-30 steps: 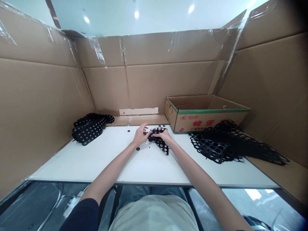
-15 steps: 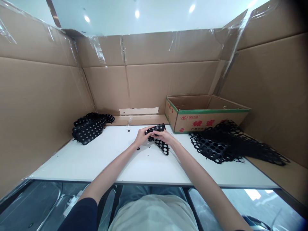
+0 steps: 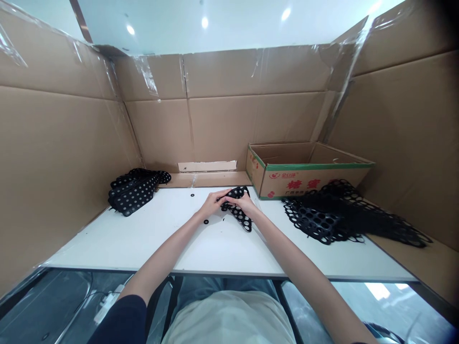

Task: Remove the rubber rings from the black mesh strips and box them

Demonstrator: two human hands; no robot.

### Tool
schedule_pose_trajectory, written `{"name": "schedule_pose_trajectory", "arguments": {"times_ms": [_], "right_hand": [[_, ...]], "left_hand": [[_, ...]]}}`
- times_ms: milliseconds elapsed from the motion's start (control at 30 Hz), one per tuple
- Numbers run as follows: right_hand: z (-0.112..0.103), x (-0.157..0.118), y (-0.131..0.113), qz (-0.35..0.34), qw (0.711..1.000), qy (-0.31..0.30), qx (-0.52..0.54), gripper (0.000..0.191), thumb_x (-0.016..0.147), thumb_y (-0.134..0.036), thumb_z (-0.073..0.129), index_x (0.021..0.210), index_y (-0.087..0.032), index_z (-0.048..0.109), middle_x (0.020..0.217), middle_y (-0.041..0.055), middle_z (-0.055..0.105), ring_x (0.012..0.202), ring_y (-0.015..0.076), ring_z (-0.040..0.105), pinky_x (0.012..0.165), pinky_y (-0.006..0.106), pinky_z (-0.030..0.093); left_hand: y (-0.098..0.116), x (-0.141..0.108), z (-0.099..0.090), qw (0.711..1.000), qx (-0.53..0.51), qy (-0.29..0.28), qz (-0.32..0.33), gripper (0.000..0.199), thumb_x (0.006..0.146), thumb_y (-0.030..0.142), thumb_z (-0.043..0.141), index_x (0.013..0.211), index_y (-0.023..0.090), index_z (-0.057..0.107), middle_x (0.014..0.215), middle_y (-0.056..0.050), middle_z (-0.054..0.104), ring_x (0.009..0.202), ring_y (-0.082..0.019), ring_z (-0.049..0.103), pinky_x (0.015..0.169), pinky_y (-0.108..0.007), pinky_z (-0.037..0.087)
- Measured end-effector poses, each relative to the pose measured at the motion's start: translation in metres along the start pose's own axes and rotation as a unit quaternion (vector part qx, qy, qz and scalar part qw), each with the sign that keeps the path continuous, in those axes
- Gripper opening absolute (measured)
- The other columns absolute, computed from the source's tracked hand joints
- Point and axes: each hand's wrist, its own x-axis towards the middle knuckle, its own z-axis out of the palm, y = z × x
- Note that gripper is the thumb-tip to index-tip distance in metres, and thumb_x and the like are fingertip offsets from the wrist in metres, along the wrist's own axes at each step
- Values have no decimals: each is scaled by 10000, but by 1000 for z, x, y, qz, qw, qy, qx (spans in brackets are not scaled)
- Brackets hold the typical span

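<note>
Between my two hands is a piece of black sheet (image 3: 241, 217) punched with round holes, its lower corner hanging down to the white table. My left hand (image 3: 212, 203) pinches its left edge with the fingers closed. On the other side my right hand (image 3: 245, 203) grips the upper right part, thumb toward the left hand. The sheet's upper part is bunched, and the fingertips partly hide it. A small black ring (image 3: 206, 221) lies on the table by my left wrist, and another black disc (image 3: 192, 195) lies farther back.
At the left rests a stack of black dotted sheets (image 3: 134, 193). An open cardboard box (image 3: 308, 179) with green edging stands at the back right. In front of it a heap of black perforated sheets (image 3: 333, 215) spreads over the right side. Cardboard walls (image 3: 222, 119) surround the white table (image 3: 143, 243).
The upper part of the black sheet is bent differently between my fingers. Both hands stay at nearly the same place. The small ring by my left wrist shows more fully.
</note>
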Motion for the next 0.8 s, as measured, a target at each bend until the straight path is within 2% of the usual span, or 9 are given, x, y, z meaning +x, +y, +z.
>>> {"name": "schedule_pose_trajectory", "arguments": {"times_ms": [200, 367, 433, 500, 600, 667, 800], "right_hand": [[1, 3, 0, -92, 991, 16, -98, 313, 520, -388, 735, 673, -146, 609, 704, 53, 661, 641, 174, 598, 645, 301, 496], [11, -3, -1, -150, 968, 24, -201, 266, 615, -388, 676, 712, -142, 648, 742, 74, 678, 692, 206, 607, 672, 318, 476], [16, -7, 3, -167, 942, 0, -292, 193, 687, -342, 625, 743, -162, 667, 764, 75, 684, 727, 216, 607, 712, 330, 463], [22, -10, 9, -181, 902, -33, -391, 138, 726, -260, 583, 791, -188, 680, 827, 75, 688, 796, 227, 602, 767, 338, 442], [26, -12, 15, -186, 854, -66, -481, 225, 716, -149, 550, 890, -214, 678, 978, 70, 668, 919, 241, 576, 824, 336, 418], [26, -13, 16, -189, 847, -79, -490, 260, 711, -131, 545, 918, -223, 673, 1014, 62, 657, 959, 240, 562, 842, 327, 411], [27, -15, 15, -185, 857, -102, -470, 195, 710, -162, 567, 845, -235, 687, 946, 56, 674, 956, 236, 565, 858, 319, 405]], "left_hand": [[-11, 3, 10, 978, -190, 39, -75, 453, 741, 446, 564, 1068, 139, 627, 1107, -85, 620, 1041, -241, 549, 943, -379, 391], [-25, 5, 23, 932, -274, 151, -181, 425, 692, 495, 589, 851, 106, 658, 819, -78, 682, 766, -188, 617, 726, -318, 485], [-28, 4, 25, 917, -275, 187, -221, 394, 725, 488, 553, 772, 106, 637, 736, -70, 668, 671, -160, 606, 617, -274, 482], [-29, 3, 24, 902, -278, 200, -263, 364, 763, 459, 515, 720, 110, 611, 675, -65, 648, 600, -141, 589, 531, -240, 456], [-29, 2, 23, 873, -303, 197, -329, 305, 800, 379, 491, 681, 117, 592, 636, -62, 630, 532, -124, 567, 452, -216, 417], [-28, 2, 23, 846, -328, 207, -367, 259, 814, 300, 479, 661, 120, 586, 639, -63, 632, 510, -117, 557, 430, -214, 403], [-29, 4, 22, 795, -365, 227, -429, 228, 822, 211, 453, 642, 129, 565, 623, -52, 627, 481, -118, 545, 432, -230, 408]]}}
